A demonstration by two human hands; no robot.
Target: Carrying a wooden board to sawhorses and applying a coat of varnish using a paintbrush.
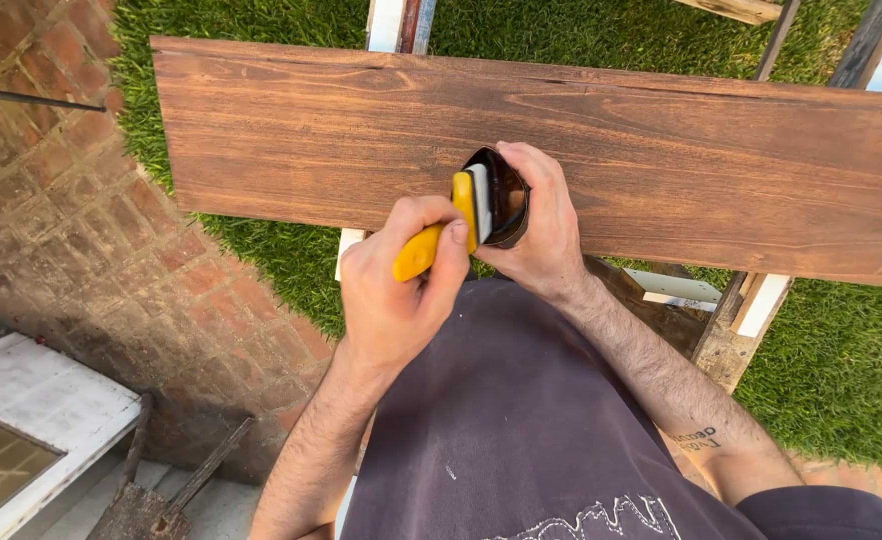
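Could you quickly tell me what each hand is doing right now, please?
Left hand: closed on the yellow brush.
Right hand: closed around the dark tin.

A single head-worn camera looks steeply down from close above, facing forward over the person's chest onto a stained wooden board (561, 150) with grass (831, 370) beneath.

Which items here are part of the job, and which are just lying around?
In use: brush in left hand; small can in right hand; stained board.
Lying about: shovel, white window frame, brick paving, grass.
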